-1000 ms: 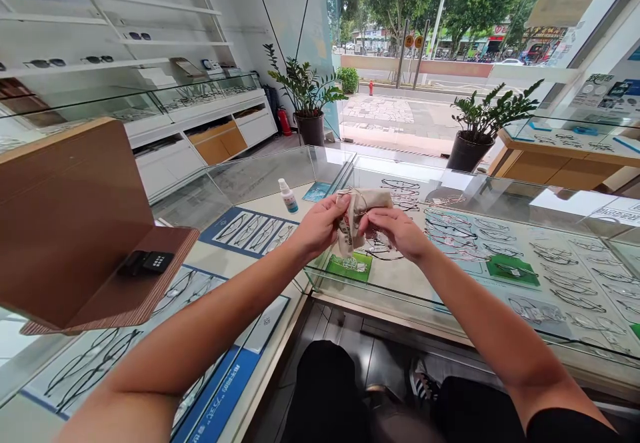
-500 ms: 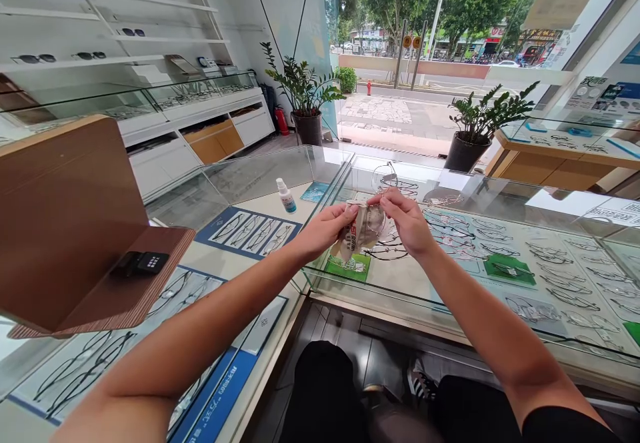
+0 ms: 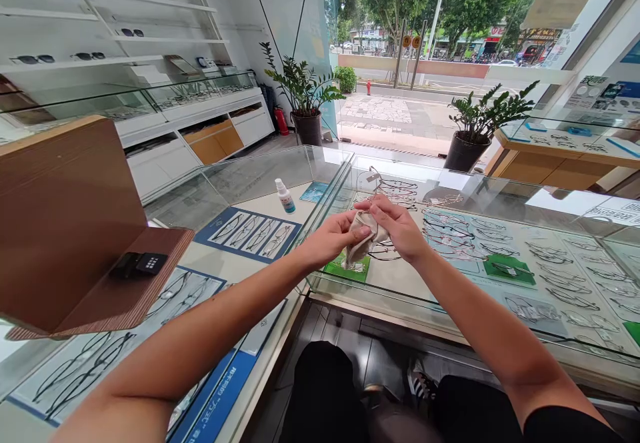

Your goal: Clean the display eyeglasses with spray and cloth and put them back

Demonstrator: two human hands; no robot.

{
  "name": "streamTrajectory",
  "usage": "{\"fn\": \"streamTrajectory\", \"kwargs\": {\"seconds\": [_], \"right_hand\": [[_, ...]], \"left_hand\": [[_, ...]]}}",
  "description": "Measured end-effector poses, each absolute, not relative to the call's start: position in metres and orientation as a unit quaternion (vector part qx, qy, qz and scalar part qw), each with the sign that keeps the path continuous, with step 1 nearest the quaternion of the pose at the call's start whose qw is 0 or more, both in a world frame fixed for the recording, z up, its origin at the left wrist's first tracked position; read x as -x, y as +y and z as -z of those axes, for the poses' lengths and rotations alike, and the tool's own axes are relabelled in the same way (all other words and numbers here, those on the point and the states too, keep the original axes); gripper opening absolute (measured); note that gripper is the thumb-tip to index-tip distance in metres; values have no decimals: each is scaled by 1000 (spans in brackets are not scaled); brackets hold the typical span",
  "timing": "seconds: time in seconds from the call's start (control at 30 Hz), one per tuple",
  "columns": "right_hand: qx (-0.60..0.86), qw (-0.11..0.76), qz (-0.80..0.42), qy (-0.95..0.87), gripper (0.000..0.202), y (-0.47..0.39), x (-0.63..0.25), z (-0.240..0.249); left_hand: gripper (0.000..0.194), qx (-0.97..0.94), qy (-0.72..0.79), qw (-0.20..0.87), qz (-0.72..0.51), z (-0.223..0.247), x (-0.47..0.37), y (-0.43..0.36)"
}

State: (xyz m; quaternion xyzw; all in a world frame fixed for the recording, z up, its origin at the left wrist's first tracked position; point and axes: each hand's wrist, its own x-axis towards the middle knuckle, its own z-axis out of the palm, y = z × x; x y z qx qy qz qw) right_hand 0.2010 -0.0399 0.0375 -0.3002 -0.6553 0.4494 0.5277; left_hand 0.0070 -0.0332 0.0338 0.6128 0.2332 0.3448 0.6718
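Note:
A crumpled beige cloth [image 3: 361,243] is pinched in my left hand [image 3: 334,235], its lower end hanging over the glass counter. My right hand [image 3: 399,226] is closed beside it, its fingers pressed on the thin-framed glasses that the cloth partly wraps. One clear round lens with a small white tag [image 3: 371,178] shows just beyond my fingers. Much of the frame is hidden by the cloth and my hands. A small white-capped spray bottle [image 3: 285,198] with blue liquid stands on the glass to the left.
Rows of glasses [image 3: 450,230] lie inside the glass display case under my hands. At the left stands a brown folding mirror or board [image 3: 75,210] with a black item on its base. Two potted plants [image 3: 306,103] are farther back.
The cloth has been folded over the glasses, its printing no longer showing. My hands have come closer together, and the glasses have turned, with the round lens now farther left.

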Motion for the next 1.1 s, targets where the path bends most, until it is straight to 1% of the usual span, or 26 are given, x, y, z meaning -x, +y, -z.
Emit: {"fn": "streamTrajectory", "kwargs": {"seconds": [0.13,0.23,0.33,0.43,0.53,0.63,0.77,0.9,1.1], "right_hand": [[284,517,-437,-680,40,-40,-201,-38],[273,520,-450,-673,37,-40,-201,-39],[278,537,-470,-643,30,-40,-202,-40],[289,553,-483,-615,26,-39,-203,-39],[293,554,-491,-605,26,-38,-202,-39],[284,548,-493,-612,27,-38,-201,-39],[284,551,-493,-611,26,-36,-201,-39],[293,559,-496,-597,25,-34,-203,-39],[281,552,-536,-574,27,-31,-203,-37]], "left_hand": [[51,-582,240,655,-418,-35,-15,-42],[55,-583,245,635,-444,-34,-17,-43],[57,-595,254,619,-444,-31,-15,-39],[55,-594,247,632,-431,-29,-13,-37],[55,-574,231,669,-412,-27,-14,-38],[53,-554,235,682,-416,-25,-15,-39],[54,-550,264,664,-432,-23,-14,-36],[53,-583,266,647,-413,-25,-11,-36],[49,-581,280,645,-409,-25,-13,-40]]}}
